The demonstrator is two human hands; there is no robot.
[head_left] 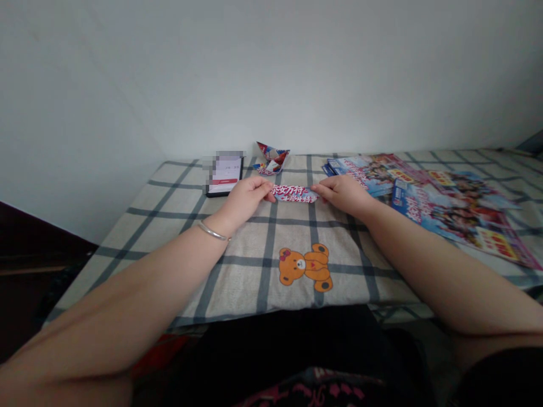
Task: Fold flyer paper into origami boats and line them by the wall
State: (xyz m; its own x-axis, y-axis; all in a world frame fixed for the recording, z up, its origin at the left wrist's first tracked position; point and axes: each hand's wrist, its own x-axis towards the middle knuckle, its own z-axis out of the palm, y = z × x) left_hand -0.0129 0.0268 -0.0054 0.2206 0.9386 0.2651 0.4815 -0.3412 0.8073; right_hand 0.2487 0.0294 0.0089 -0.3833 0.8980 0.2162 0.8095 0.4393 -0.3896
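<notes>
Between my two hands is a narrow folded paper strip (294,193), blue and red with bold white characters. My left hand (251,195), with a silver bangle at the wrist, pinches the strip's left end. The right end is pinched by my right hand (339,191). The strip is held level, just above or on the checked tablecloth (237,265); I cannot tell which. Just behind it stands a folded paper shape (274,155) with pointed corners, made of similar printed paper.
A phone (224,175) with a lit screen lies left of the folded shape. Several printed flyers (453,215) overlap on the right. A printed bear (305,267) decorates the cloth near the front edge. A pale wall (271,73) rises behind the table.
</notes>
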